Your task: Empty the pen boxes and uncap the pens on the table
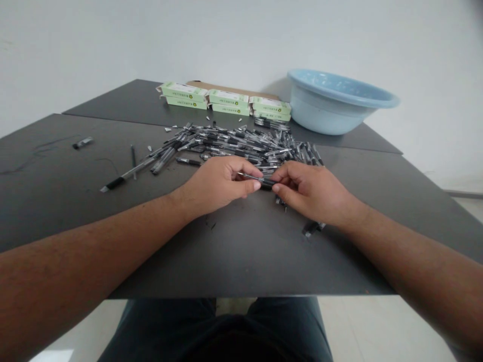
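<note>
Both hands meet over the near edge of a heap of pens. My left hand (222, 182) pinches the silvery tip end of a pen (267, 181) between thumb and fingers. On the pen's dark grip, at the other end, the thumb and fingertips of my right hand (305, 188) are closed. The pen lies almost level, its far end hidden by my right fingers. Behind my hands spreads the heap of clear and black pens (234, 143). A few short black and clear pieces (311, 229) lie under and beside my right wrist.
Stacked green-and-white boxes (228, 103) stand at the back, with brown cardboard (234, 89) behind. A light blue basin (324, 110) sits back right. At left lie a cap (82, 143), a thin dark rod (133, 156) and a long pen (121, 181). The grey table (234, 261) ends before my lap.
</note>
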A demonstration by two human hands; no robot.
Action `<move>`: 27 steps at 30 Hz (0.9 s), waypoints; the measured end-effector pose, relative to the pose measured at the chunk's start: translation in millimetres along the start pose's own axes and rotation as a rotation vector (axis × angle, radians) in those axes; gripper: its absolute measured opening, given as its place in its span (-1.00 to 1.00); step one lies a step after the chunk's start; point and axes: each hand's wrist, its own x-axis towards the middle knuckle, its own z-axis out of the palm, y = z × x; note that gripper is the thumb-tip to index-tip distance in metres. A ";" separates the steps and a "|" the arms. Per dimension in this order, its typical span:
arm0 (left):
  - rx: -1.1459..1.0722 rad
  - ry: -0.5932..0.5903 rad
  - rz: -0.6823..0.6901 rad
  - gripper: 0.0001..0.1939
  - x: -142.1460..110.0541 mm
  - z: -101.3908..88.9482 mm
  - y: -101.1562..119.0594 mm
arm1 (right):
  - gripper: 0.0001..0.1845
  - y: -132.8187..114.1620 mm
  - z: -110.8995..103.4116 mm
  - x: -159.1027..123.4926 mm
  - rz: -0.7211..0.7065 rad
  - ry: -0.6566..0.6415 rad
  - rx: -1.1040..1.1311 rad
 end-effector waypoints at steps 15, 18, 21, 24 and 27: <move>0.299 0.071 0.162 -0.94 -5.8 -1.5 11.9 | -0.89 3.4 0.8 0.2 -0.014 -0.022 -0.016; 0.332 0.056 0.171 -0.95 -6.7 -1.0 15.1 | -0.88 3.3 2.5 0.2 -0.051 -0.021 -0.040; 0.341 0.049 0.175 -0.95 -6.4 -0.9 15.7 | -0.87 3.4 3.0 0.6 -0.072 -0.026 -0.064; 0.346 0.057 0.169 -0.94 -6.4 -1.5 15.8 | -0.87 3.2 1.9 1.0 -0.063 -0.027 -0.071; 0.364 0.061 0.168 -0.92 -7.0 -2.3 16.3 | -0.87 2.4 0.8 1.4 -0.059 -0.025 -0.071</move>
